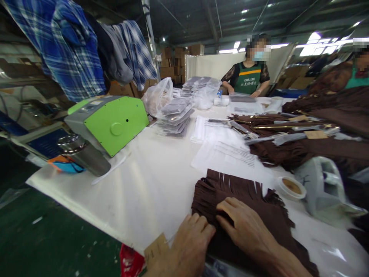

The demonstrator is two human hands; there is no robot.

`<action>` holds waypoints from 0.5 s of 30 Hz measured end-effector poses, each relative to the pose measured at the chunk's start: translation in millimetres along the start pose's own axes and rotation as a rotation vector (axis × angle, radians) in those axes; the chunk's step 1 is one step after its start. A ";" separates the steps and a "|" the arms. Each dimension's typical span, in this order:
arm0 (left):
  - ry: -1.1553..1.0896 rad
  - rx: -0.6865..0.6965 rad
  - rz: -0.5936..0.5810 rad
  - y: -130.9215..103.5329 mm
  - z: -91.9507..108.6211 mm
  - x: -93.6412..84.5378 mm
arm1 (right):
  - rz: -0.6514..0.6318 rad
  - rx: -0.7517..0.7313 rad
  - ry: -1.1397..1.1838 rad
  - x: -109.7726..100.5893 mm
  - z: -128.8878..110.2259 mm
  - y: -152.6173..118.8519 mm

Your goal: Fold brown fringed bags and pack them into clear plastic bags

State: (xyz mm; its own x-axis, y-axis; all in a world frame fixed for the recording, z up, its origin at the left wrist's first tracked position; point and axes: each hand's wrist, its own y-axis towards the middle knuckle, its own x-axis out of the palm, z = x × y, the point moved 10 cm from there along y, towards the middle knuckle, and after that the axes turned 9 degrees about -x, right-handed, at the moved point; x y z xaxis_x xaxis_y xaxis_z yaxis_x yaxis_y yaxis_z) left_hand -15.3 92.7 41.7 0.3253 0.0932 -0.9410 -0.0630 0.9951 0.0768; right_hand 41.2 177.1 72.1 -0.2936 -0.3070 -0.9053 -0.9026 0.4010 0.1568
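Observation:
A dark brown fringed cloth (259, 215) lies folded on the white table (144, 184) near its front edge. My left hand (191, 242) has its fingers curled at the cloth's left edge, closed on it. Just to the right, my right hand (245, 223) rests on top of the cloth, its thumb and fingers bent around a fold. A brown cardboard tag (157, 250) shows beside my left wrist. Clear plastic shows below the cloth, partly hidden by my hands.
A green machine (121, 123) and a steel flask (86, 156) stand left. Bagged stacks (174, 117) and printed plastic bags (227, 154) lie ahead. Right are a tape roll (291, 187), a tape dispenser (323, 192) and brown cloths (317, 150). A person (248, 75) is across the table.

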 end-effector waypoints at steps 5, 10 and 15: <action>-0.178 0.357 0.014 -17.1 35.2 -8.7 | -0.047 -0.109 -0.035 3.9 -15.9 9.6; -0.098 -0.004 0.268 11.6 -35.7 -53.1 | 0.049 -0.043 -0.144 -15.2 -3.9 -2.8; 0.135 -0.071 0.100 64.2 -49.5 -7.7 | 0.236 -0.073 -0.225 -15.0 16.2 -33.6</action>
State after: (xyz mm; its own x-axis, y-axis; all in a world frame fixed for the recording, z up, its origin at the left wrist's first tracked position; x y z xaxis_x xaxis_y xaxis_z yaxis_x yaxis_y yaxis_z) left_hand -68.5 154.2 37.6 0.1850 0.1811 -0.9659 -0.1568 0.9757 0.1529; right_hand 81.0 182.2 74.0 -0.4278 -0.0114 -0.9038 -0.8404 0.3733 0.3930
